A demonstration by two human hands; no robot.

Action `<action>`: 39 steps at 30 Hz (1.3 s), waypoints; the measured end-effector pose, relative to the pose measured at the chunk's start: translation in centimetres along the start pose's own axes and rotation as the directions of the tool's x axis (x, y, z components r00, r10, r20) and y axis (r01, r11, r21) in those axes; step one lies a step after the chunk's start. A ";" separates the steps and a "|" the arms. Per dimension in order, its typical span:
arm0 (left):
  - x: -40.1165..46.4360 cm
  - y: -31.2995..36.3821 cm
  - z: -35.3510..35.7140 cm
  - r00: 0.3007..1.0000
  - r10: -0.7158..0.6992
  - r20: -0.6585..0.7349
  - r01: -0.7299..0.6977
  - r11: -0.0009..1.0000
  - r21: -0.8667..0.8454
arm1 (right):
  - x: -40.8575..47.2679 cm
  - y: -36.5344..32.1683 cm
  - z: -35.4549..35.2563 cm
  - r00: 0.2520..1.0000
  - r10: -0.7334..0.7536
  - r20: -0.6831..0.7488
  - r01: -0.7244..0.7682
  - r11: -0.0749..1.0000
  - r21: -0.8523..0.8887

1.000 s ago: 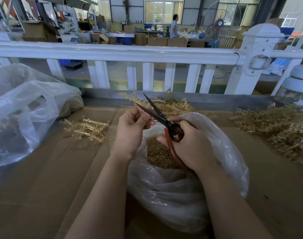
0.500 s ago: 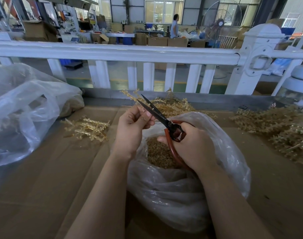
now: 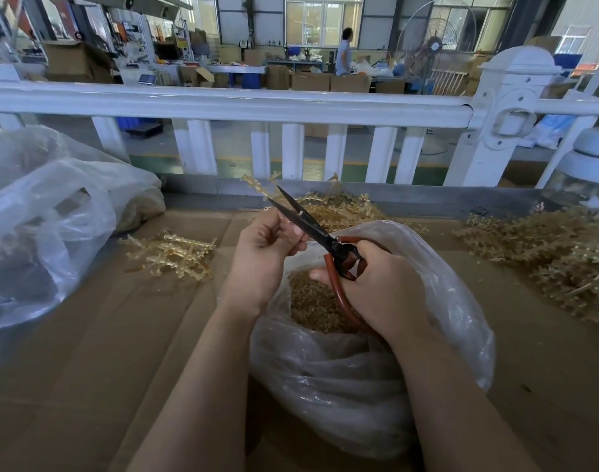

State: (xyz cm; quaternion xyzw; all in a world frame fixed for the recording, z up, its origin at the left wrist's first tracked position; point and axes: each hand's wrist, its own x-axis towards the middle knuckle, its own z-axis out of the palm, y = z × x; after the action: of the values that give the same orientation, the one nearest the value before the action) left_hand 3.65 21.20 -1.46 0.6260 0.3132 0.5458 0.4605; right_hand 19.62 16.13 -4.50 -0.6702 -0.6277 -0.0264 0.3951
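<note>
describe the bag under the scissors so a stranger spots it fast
From the long white railing behind the brown cardboard tabletop, come forward to the left hand holding a yellowish plastic sprig and right hand. Beneath them sits a crumpled clear plastic bag. Unlike the larger clear bag far left, its open mouth shows small tan pieces under red-handled black scissors.

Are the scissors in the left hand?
No, the right hand grips the red-handled scissors, while the left hand pinches a yellowish sprig.
</note>
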 end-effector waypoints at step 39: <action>-0.2 -1.1 1.0 0.990 -0.031 0.135 0.032 0.999 -0.007 | 0.9 0.0 0.3 0.973 0.213 0.087 -0.221 0.755 0.618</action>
State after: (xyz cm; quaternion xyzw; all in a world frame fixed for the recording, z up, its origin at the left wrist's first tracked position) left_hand 4.71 21.23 -2.50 0.6545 0.2887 0.4962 0.4920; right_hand 19.67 17.07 -4.23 -0.5701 -0.5214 0.2322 0.5910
